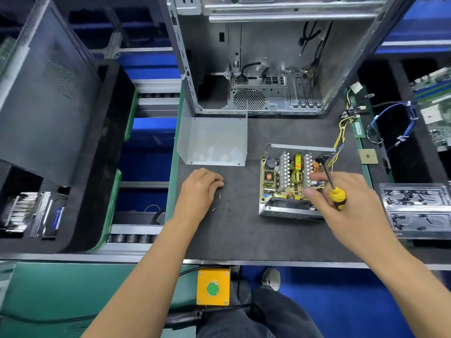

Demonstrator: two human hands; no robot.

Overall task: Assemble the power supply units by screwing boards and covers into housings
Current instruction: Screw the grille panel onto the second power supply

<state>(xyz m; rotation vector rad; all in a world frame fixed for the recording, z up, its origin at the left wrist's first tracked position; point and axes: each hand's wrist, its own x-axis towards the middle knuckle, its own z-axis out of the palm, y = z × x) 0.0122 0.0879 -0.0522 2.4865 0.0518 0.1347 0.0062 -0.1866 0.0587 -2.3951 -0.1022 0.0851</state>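
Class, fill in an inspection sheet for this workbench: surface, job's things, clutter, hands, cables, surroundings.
Surface: dark mat.
Job's things: open power supply housing with board; cover lies apart; two loose screws.
Clutter: chip, tray of parts.
Hands: left hand curled beside screws; right hand holds screwdriver.
Cables: yellow wire bundle leaves housing.
Surroundings: computer case, yellow button box.

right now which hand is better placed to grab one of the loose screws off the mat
Left. The left hand rests on the mat with its fingers curled right beside the two loose screws. The right hand grips the screwdriver over the open power supply.
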